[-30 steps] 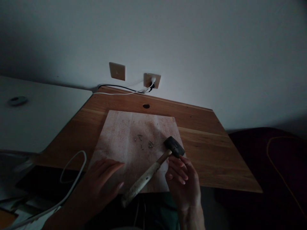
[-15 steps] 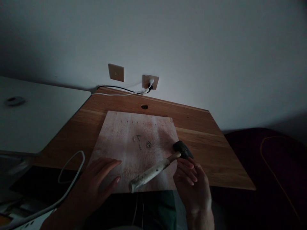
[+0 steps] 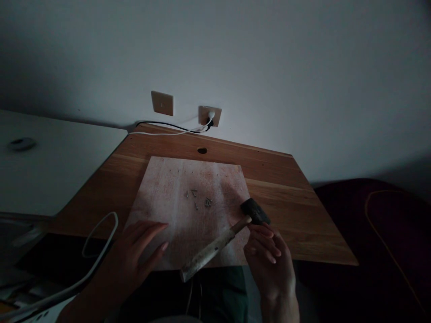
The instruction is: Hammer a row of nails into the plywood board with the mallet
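Dim light lies over the near edge of the wooden desk point(image 3: 289, 215), where both my hands rest at a pale plywood board point(image 3: 168, 193). My left hand point(image 3: 134, 255) lies flat and released on the board's near left corner, fingers spread and pointing towards the middle, holding nothing. My right hand point(image 3: 269, 260) sits at the board's near right corner with its fingers curled in, the fingertips closed on the neck of a hammer point(image 3: 222, 240) just below its black head; my thumb is hidden behind the fingers. The hammer lies slantwise between my hands, its worn wooden handle running down and left until the butt juts past the board's near edge, and its head is at the board's right edge.

Left of my left hand a white cable point(image 3: 101, 237) loops off the desk. Farther in, a few loose nails point(image 3: 198, 202) lie scattered mid-board, too small to count. Beyond the board, a cable hole point(image 3: 202, 150) marks the desk, then a wall socket point(image 3: 209, 115) with plugs.
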A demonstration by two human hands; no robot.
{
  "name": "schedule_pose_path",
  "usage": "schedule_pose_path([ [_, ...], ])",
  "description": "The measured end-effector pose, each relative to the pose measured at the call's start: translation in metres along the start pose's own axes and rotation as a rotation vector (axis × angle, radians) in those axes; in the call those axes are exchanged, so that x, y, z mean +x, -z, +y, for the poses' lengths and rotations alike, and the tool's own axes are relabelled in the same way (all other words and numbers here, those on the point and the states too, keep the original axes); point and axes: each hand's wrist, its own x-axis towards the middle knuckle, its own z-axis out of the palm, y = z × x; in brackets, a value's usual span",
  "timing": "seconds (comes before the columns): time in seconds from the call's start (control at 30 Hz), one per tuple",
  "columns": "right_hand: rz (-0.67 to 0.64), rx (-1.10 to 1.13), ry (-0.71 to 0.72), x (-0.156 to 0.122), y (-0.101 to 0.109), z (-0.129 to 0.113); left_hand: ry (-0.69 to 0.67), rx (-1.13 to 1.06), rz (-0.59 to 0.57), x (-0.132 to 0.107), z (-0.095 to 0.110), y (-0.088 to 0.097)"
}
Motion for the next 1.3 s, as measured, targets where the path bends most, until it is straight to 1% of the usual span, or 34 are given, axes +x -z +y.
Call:
schedule_pose_path([
  [0.17, 0.026, -0.021, -0.031, -0.003, 0.001, 0.000, 0.031, -0.007, -0.028, -0.004, -0.002, -0.002],
  [0.33, 0.096, 0.010, 0.035, -0.002, 0.003, -0.004, 0.035, -0.018, -0.028, -0.006, -0.004, -0.004],
  [0.43, 0.197, -0.001, 0.044, -0.001, 0.003, -0.005, 0.040, -0.023, -0.031, -0.005, -0.002, -0.003],
  [0.5, 0.282, -0.020, 0.078, 0.000, 0.002, -0.004, 0.052, -0.022, -0.038, -0.004, -0.002, -0.003],
  [0.57, 0.333, -0.056, 0.114, 0.000, -0.001, -0.002, 0.063, -0.020, -0.037, -0.004, -0.001, -0.002],
  [0.63, 0.321, -0.126, 0.128, -0.001, -0.005, -0.002, 0.068, -0.021, -0.045, -0.005, -0.001, -0.002],
  [0.77, 0.232, -0.277, 0.127, -0.006, -0.014, -0.004, 0.077, -0.023, -0.062, -0.006, -0.001, -0.001],
  [0.87, 0.206, -0.301, 0.136, -0.010, -0.020, -0.010, 0.067, -0.021, -0.050, -0.007, 0.000, -0.001],
  [0.97, 0.223, -0.312, 0.160, -0.013, -0.024, -0.018, 0.064, -0.021, -0.037, -0.007, 0.000, -0.002],
  [1.07, 0.265, -0.307, 0.195, -0.017, -0.021, -0.027, 0.047, -0.009, -0.030, -0.005, 0.000, -0.001],
  [1.13, 0.268, -0.311, 0.237, -0.020, -0.016, -0.033, 0.031, 0.003, -0.032, -0.004, -0.001, 0.000],
  [1.23, 0.252, -0.381, 0.329, -0.024, -0.011, -0.042, 0.020, 0.011, -0.042, -0.005, -0.003, 0.000],
  [1.3, 0.264, -0.432, 0.385, -0.026, -0.013, -0.048, 0.021, 0.007, -0.046, -0.005, -0.003, 0.000],
])
